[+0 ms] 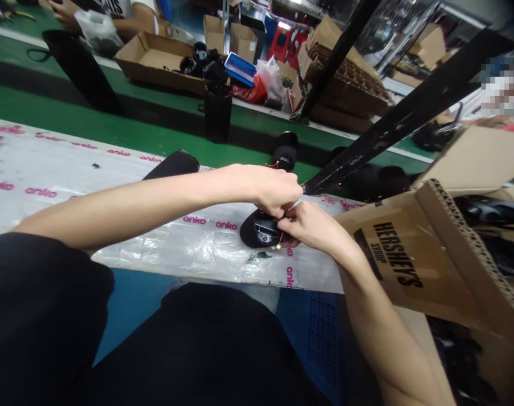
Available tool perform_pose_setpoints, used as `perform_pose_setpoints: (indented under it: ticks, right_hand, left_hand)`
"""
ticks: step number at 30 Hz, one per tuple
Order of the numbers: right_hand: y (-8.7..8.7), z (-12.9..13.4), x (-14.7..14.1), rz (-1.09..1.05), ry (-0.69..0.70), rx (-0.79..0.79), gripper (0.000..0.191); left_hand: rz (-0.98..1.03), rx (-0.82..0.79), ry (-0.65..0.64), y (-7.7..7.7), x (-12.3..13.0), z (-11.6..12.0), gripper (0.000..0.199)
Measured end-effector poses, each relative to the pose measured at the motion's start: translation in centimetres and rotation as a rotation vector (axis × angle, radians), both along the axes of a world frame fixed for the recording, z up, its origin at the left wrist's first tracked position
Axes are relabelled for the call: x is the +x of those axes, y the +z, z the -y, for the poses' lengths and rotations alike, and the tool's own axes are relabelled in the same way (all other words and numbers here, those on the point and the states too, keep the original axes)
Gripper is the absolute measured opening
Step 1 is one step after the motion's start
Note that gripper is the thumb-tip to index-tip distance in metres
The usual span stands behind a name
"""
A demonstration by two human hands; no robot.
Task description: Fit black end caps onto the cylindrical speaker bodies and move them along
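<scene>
A round black plastic housing (259, 230) lies on the plastic-covered table, with a red wire (281, 239) ending in a small yellow tip. My left hand (274, 192) comes in from the left and closes over the housing's upper edge. My right hand (310, 226) comes in from the lower right, its fingertips pinched close against my left hand near the red wire. The fingers hide the point where the wire leaves the housing.
Pink-printed clear plastic (41, 192) covers the table. A black part with red wires (284, 152) sits beyond it, beside a black metal bar (392, 127). A printed cardboard box (409, 254) stands at right. Farther off, a co-worker's hand (62, 11) is near a cardboard tray (151, 59).
</scene>
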State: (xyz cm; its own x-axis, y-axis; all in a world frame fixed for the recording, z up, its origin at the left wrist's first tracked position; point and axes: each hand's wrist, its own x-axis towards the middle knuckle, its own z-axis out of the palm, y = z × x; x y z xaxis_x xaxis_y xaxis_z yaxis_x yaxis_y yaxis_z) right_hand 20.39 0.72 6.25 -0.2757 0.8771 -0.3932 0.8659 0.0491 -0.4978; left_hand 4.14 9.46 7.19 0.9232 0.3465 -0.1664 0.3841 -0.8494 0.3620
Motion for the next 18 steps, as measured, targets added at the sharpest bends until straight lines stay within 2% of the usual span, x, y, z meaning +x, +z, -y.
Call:
perform_pose_setpoints:
  ticks: [3, 7, 11, 13, 16, 18]
  right_hand:
    - [-0.1, 0.4, -0.2, -0.024, -0.072, -0.012, 0.013]
    - [-0.1, 0.5, -0.3, -0.041, -0.094, -0.028, 0.009]
    - [0.0, 0.7, -0.2, -0.041, -0.128, -0.075, 0.019]
    - [-0.1, 0.9, -0.2, -0.03, -0.137, -0.065, 0.026]
    - [-0.3, 1.6, -0.4, -0.025, -0.137, -0.03, 0.03]
    - [-0.4, 2.2, -0.7, 0.02, -0.13, 0.047, 0.034]
  left_hand:
    - [0.053, -0.071, -0.019, -0.6, 0.7, -0.5, 0.008]
    - [0.041, -0.139, 0.053, -0.6, 1.2, -0.8, 0.012]
    - [0.116, -0.164, 0.029, -0.5, -1.1, -0.6, 0.012]
    - [0.183, -0.183, 0.145, -0.7, -3.4, 0.2, 0.023]
    - [0.214, -0.213, 0.393, -1.5, -6.6, 2.8, 0.038]
    - [0.202, -0.274, 0.462, -2.1, -7.8, 4.9, 0.043]
